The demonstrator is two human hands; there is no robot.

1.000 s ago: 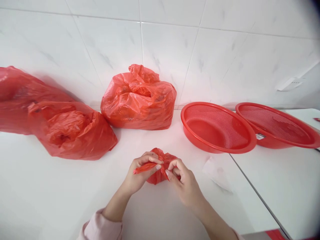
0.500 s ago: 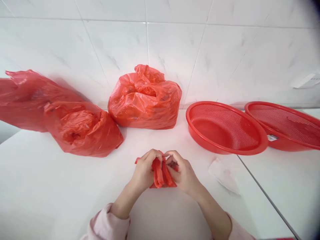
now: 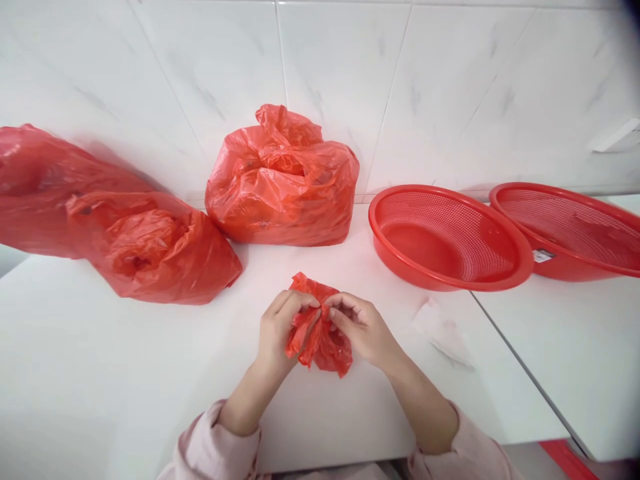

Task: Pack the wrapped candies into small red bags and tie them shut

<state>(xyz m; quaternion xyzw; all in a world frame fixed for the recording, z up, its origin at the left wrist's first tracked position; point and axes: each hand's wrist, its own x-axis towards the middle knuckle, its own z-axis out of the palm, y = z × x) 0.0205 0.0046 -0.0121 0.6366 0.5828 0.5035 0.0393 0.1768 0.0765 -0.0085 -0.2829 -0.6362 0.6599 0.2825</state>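
A small crumpled red plastic bag (image 3: 333, 350) is between my hands, over the front middle of the white table. My left hand (image 3: 281, 327) pinches its gathered middle from the left, thumb and fingers closed on the plastic. From the right, my right hand (image 3: 361, 328) pinches the same gathered spot, its fingertips almost touching those of the left. Part of the bag spreads out beyond the fingers, and loose ends hang toward me. Whether anything is inside the bag I cannot tell.
Behind my hands a full red bag (image 3: 285, 193) leans near the tiled wall (image 3: 340, 73). Two more filled bags (image 3: 155, 253) lie at left. A red colander (image 3: 450, 280) and a second colander (image 3: 575, 267) stand at right. A thin white wrapper (image 3: 443, 333) lies on the table (image 3: 150, 373).
The small bag's folds have shifted; more plastic now spreads out beyond and below my fingertips. Both hands still pinch it. The view has tilted slightly downward, showing the table's front edge.
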